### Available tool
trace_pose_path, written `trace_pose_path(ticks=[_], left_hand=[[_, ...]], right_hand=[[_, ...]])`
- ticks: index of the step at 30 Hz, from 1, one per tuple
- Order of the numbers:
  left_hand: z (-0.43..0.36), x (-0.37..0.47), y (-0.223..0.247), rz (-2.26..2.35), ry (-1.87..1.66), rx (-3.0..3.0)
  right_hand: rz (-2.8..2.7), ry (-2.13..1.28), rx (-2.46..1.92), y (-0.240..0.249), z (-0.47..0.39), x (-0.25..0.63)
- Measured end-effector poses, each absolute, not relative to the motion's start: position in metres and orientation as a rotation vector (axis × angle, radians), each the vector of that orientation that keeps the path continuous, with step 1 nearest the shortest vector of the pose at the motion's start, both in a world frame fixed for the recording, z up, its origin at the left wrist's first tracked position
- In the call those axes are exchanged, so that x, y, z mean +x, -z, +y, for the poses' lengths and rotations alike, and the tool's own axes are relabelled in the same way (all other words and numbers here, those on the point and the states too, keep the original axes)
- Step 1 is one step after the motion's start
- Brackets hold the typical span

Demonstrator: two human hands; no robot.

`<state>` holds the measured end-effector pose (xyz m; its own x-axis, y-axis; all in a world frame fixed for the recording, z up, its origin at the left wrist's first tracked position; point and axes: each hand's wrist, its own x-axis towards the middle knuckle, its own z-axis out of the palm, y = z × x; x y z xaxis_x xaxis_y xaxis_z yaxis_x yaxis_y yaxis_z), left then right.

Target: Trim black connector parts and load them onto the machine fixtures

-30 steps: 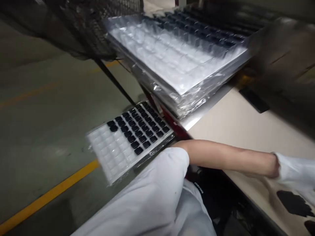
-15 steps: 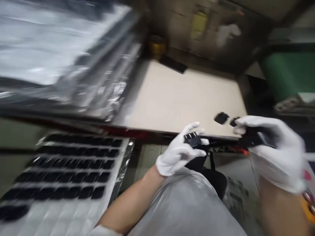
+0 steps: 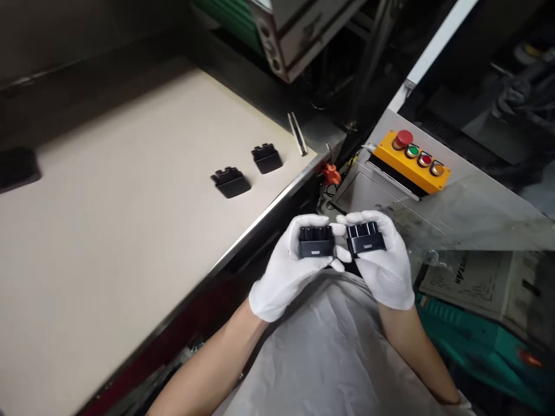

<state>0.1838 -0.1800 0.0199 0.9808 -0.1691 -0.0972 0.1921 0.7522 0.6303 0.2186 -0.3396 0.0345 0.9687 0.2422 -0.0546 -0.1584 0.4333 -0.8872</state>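
In white gloves, both my hands are close together in front of my lap, each closed around a black ribbed plastic part. My left hand (image 3: 281,271) grips one black plastic part (image 3: 316,242) by its sides, with the ribbed end facing away from me and a small light mark on its near face. A matching black plastic part (image 3: 365,238) sits in my right hand (image 3: 392,271), tilted slightly. Two more such parts, a nearer one (image 3: 231,182) and a farther one (image 3: 266,158), lie on the pale worktop (image 3: 130,231).
A yellow control box (image 3: 411,162) with a red emergency button and several smaller buttons stands right of the worktop. A narrow metal strip (image 3: 297,134) lies near the worktop's corner. A dark block (image 3: 17,167) is at the far left. A green-and-metal machine (image 3: 277,40) overhangs the back.
My view has swung to the right. My right hand has come in from the worktop's edge beside my left hand, and both parts now face me side by side.
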Motion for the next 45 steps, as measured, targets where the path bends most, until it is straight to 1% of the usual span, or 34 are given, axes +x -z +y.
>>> trace_pose_path(ticks=[2, 4, 8, 12, 20, 25, 27, 30, 33, 36, 41, 43, 45], left_hand=[[-0.184, 0.195, -0.02, 0.006, 0.238, 0.713], [-0.189, 0.202, -0.019, -0.021, 0.24, 0.782], [-0.204, 0.209, -0.014, -0.123, 0.147, 1.031], [-0.226, 0.203, -0.011, -0.2, 0.073, 1.132], [-0.259, 0.158, -0.011, -0.083, 0.01, 1.012], [-0.264, 0.157, -0.018, -0.067, 0.013, 1.084], [-0.269, 0.164, -0.021, -0.077, -0.068, 1.198], [-0.275, 0.178, -0.022, -0.179, -0.199, 1.409], [-0.275, 0.196, -0.02, -0.277, -0.238, 1.512], [-0.269, 0.21, -0.016, -0.296, -0.224, 1.506], [-0.255, 0.224, -0.004, -0.249, -0.174, 1.439], [-0.251, 0.228, 0.002, -0.204, -0.099, 1.319], [-0.247, 0.232, 0.006, -0.122, 0.062, 1.101]], right_hand=[[-0.083, -0.261, -1.026, -0.035, -0.342, 0.219], [-0.075, -0.196, -1.043, -0.036, -0.346, 0.218], [-0.033, 0.081, -1.251, -0.039, -0.358, 0.211], [-0.036, 0.205, -1.386, -0.043, -0.376, 0.195], [-0.155, 0.177, -1.382, -0.043, -0.4, 0.164], [-0.138, 0.217, -1.36, -0.037, -0.401, 0.163], [-0.122, 0.287, -1.474, -0.035, -0.401, 0.166], [-0.144, 0.412, -1.828, -0.032, -0.4, 0.174], [-0.213, 0.509, -2.073, -0.024, -0.395, 0.187], [-0.242, 0.531, -2.16, -0.017, -0.388, 0.201], [-0.267, 0.45, -2.228, -0.013, -0.378, 0.218], [-0.282, 0.406, -2.232, -0.012, -0.377, 0.22], [-0.266, 0.358, -2.218, -0.009, -0.376, 0.221]])
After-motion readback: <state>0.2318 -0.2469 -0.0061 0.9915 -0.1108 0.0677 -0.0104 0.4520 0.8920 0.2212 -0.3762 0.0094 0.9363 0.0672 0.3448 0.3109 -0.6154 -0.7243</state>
